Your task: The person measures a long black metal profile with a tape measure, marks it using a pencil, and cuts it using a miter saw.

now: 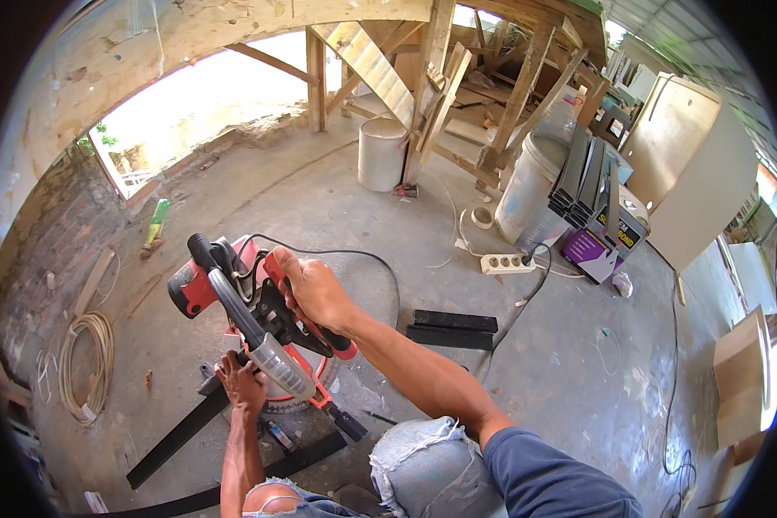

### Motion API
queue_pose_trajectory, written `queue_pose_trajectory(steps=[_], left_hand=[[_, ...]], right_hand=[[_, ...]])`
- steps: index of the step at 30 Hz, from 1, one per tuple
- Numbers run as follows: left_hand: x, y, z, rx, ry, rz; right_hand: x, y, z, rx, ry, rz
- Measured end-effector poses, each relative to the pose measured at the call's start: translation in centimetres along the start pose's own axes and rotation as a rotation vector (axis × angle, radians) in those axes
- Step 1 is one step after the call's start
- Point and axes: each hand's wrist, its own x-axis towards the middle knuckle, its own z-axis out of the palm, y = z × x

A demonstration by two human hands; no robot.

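Note:
My right hand (315, 289) is closed round the red and black handle of a miter saw (255, 324) standing on the floor before me. The saw head has a grey guard, and part of the toothed blade shows low down. Beside the blade, my left hand (243, 382) grips a long black strip (180, 437) against the saw's base. That strip sticks out to the lower left; its end under the saw head is hidden. Another black strip (311, 456) lies on the floor near my knees, close to a small tube (281, 436).
Short black pieces (451, 330) lie right of the saw. A white power strip (508, 264) with cords sits farther right, near a white bucket (527, 194) and stacked dark profiles (583, 177). Coiled hose (91, 367) and a green bottle (157, 222) lie left. A wooden frame (436, 86) stands behind.

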Motion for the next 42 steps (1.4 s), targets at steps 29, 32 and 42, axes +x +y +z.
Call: queue_pose_trajectory(steps=[29,32,42], left_hand=[[-1.0,-0.5,-0.8,-0.063,0.012,0.076],[-1.4,-0.1,-1.1,-0.099,0.028,0.089],[-2.5,-1.3,-1.7,-0.128,0.054,0.115]], right_hand=[[7.5,-4.4,-0.2,-0.070,-0.076,-0.204],[10.7,-5.4,0.2,-0.049,-0.115,-0.186],[10.7,-6.2,0.4,-0.030,0.064,-0.186]])
